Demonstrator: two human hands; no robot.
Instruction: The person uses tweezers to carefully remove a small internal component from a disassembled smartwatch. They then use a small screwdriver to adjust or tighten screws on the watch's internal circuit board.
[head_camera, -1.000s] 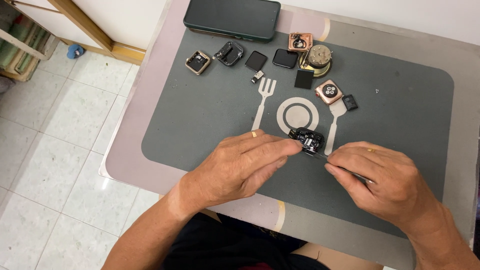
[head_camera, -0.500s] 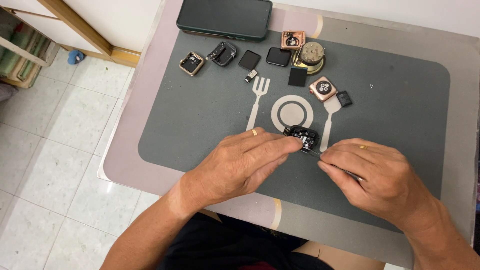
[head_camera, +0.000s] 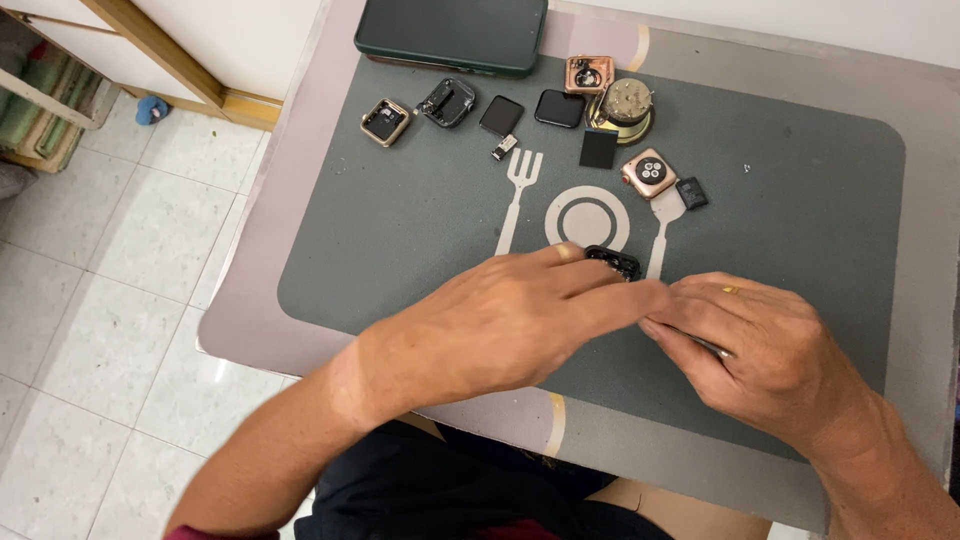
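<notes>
Your left hand (head_camera: 500, 325) pinches a small black watch case (head_camera: 613, 262) between thumb and fingers, right at the lower edge of the white plate icon (head_camera: 588, 217) on the grey placemat (head_camera: 800, 200). Your right hand (head_camera: 770, 345) is curled shut around a thin metal tool (head_camera: 705, 345), tip hidden at the case, just right of the icon.

Above the icon: black square part (head_camera: 599, 148), round brass movement (head_camera: 627, 103), copper-coloured case (head_camera: 588, 73), two dark screens (head_camera: 528, 110). Upper right of it: rose-gold watch back (head_camera: 649, 173) and a small black chip (head_camera: 691, 192). Upper left: gold case frame (head_camera: 385, 121), dark frame (head_camera: 447, 102). A dark phone (head_camera: 452, 33) lies at the worktop (head_camera: 930, 110) far edge.
</notes>
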